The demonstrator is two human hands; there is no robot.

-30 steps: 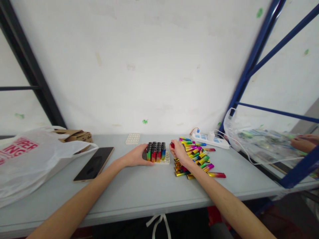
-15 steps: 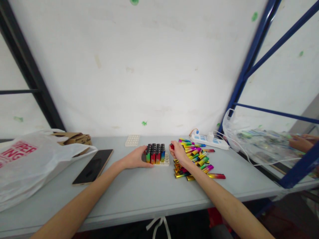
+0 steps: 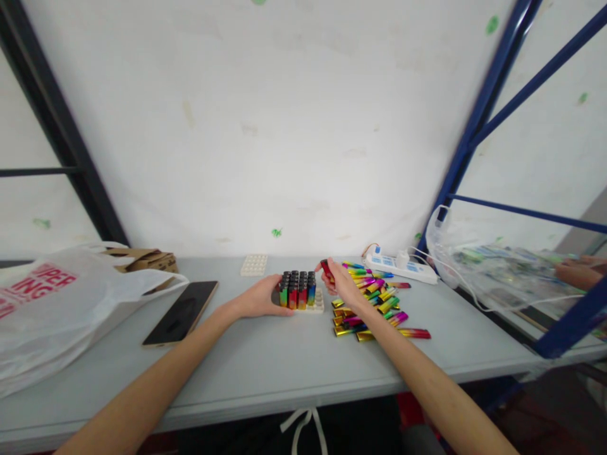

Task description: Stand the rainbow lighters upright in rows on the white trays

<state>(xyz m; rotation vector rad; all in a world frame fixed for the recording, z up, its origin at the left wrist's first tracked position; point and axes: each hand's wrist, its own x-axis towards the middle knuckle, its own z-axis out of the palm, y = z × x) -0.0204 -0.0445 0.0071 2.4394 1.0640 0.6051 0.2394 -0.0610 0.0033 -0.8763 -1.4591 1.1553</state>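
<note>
Several lighters with shiny coloured bodies and black tops stand upright in rows in a white tray. Bare holes show at the tray's right end. My left hand grips the tray and its lighters from the left, thumb along the front, the other fingers partly hidden behind. To the right of the tray, my right hand is closed around a red lighter, held tilted above the table. Beneath and beyond that hand lies a loose pile of metallic rainbow lighters.
A second white tray lies near the wall. On the left are a phone, a white plastic bag and cardboard. A power strip sits at the back right. Past the blue frame, another person's hand shows.
My right hand has lifted slightly and turned, so more of the red lighter shows. My left hand keeps its grip on the tray. The whole view has shifted a little.
</note>
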